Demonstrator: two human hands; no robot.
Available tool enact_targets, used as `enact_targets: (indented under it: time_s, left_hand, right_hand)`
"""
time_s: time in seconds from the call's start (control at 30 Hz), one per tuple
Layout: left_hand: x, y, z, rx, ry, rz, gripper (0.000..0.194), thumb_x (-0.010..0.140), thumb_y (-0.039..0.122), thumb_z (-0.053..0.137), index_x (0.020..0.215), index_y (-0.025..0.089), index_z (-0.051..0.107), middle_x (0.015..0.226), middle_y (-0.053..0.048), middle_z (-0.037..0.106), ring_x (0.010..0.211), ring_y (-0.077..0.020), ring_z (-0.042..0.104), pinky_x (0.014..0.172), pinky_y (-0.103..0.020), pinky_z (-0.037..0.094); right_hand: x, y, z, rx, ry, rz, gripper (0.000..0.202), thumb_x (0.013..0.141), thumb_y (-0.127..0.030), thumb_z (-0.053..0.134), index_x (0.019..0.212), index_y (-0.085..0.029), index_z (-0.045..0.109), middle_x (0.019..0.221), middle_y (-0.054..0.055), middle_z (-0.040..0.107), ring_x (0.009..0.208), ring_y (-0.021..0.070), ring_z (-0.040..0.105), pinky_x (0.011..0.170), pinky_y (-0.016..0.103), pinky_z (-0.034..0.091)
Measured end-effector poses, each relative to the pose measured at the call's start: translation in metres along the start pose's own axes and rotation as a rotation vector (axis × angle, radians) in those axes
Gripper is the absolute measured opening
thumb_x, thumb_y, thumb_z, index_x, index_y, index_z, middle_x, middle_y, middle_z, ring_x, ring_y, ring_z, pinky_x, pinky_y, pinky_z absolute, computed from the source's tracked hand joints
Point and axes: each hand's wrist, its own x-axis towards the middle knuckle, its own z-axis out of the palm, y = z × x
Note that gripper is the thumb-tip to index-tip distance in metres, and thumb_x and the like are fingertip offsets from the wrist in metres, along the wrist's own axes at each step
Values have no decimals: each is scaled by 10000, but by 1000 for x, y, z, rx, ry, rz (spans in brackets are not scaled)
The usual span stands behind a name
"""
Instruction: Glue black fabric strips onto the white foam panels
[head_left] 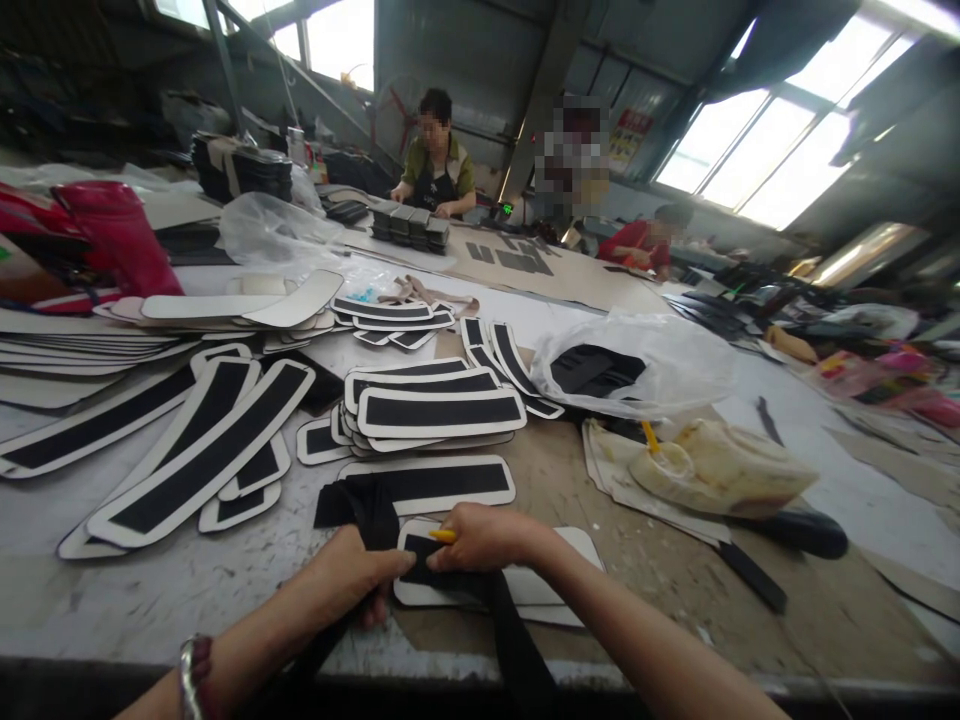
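Observation:
Near the table's front edge, my left hand (351,575) is closed on a long black fabric strip (521,640), its thumb stretched along the strip. My right hand (487,537) presses the same strip down on a curved white panel (574,560) with its fingertips. A thin yellow stick (442,536) pokes out of the right hand's grip; the rest of it is hidden. The strip lies along the panel's left part, and one end hangs over the table edge. Behind the hands lies another white panel with a black strip (442,485) along its middle.
Stacked strip-covered panels (442,410) stand behind, with more panels (202,450) at left. To the right are a plastic bag (675,370) of black pieces and a yellowed glue container (735,465). A person (439,165) works across the table.

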Motion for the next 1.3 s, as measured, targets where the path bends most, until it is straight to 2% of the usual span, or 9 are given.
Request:
enact_targets:
  time_s: [0.07, 0.2, 0.3, 0.4, 0.53, 0.63, 0.77, 0.9, 1.3]
  left_hand:
    - [1, 0, 2, 35, 10, 7, 377, 641, 401, 591, 366, 175, 469, 333, -29, 498, 299, -129, 420, 359, -242, 322]
    - [1, 0, 6, 65, 15, 20, 315, 655, 376, 541, 418, 190, 451, 334, -1, 476, 301, -122, 414, 347, -229, 302]
    - [0, -2, 5, 80, 21, 18, 322, 621, 414, 538, 408, 198, 431, 327, -1, 468, 295, -123, 405, 352, -240, 310]
    - [0, -8, 0, 108, 35, 23, 373, 597, 481, 545, 387, 185, 458, 344, -40, 510, 312, -142, 440, 381, -257, 336]
    - [0, -17, -6, 149, 82, 18, 413, 585, 530, 551, 375, 182, 474, 366, -74, 544, 344, -173, 481, 429, -288, 384]
    - [-1, -17, -7, 184, 115, 9, 429, 558, 553, 565, 359, 183, 479, 369, -87, 550, 349, -186, 487, 444, -303, 394]
    - [0, -14, -6, 208, 132, -16, 456, 506, 605, 567, 336, 193, 468, 373, -97, 555, 356, -198, 493, 442, -308, 387]
    - [2, -15, -5, 214, 127, -32, 490, 510, 636, 573, 330, 193, 466, 374, -103, 559, 362, -205, 498, 452, -310, 382]
    - [-3, -12, -1, 90, 120, -19, 458, 544, 562, 624, 330, 188, 468, 337, -77, 533, 322, -178, 454, 411, -291, 352]
  right_hand:
    - [1, -2, 0, -11, 3, 5, 389, 649, -228, 644, 351, -200, 395, 302, -77, 357, 275, 75, 306, 301, 201, 188]
    - [-1, -6, 0, -33, 11, 31, 393, 651, -244, 654, 358, -200, 395, 305, -76, 351, 276, 76, 299, 323, 215, 202]
    - [-15, 1, -6, -38, -39, 54, 354, 644, -272, 660, 393, -188, 425, 338, -64, 386, 312, 87, 343, 348, 218, 220]
    - [-45, 21, -15, -61, -71, 75, 243, 674, -312, 632, 524, -176, 496, 452, -56, 445, 416, 94, 402, 397, 206, 248]
    - [-89, 56, -22, -23, 70, 161, 173, 754, -284, 556, 638, -167, 505, 578, -47, 477, 537, 94, 429, 475, 197, 281]
    - [-104, 76, -20, -28, 159, 203, 175, 775, -236, 529, 622, -161, 488, 577, -48, 465, 544, 91, 422, 497, 200, 283]
    - [-99, 88, -11, -91, 244, 288, 160, 783, -250, 539, 651, -159, 550, 616, -14, 540, 578, 122, 477, 523, 221, 291]
    - [-92, 93, -5, -144, 322, 339, 181, 819, -316, 520, 789, -170, 623, 748, 51, 628, 692, 183, 547, 573, 250, 305]
    - [-82, 102, -3, -151, 289, 365, 181, 784, -330, 583, 783, -163, 652, 724, 55, 650, 655, 172, 572, 539, 237, 315]
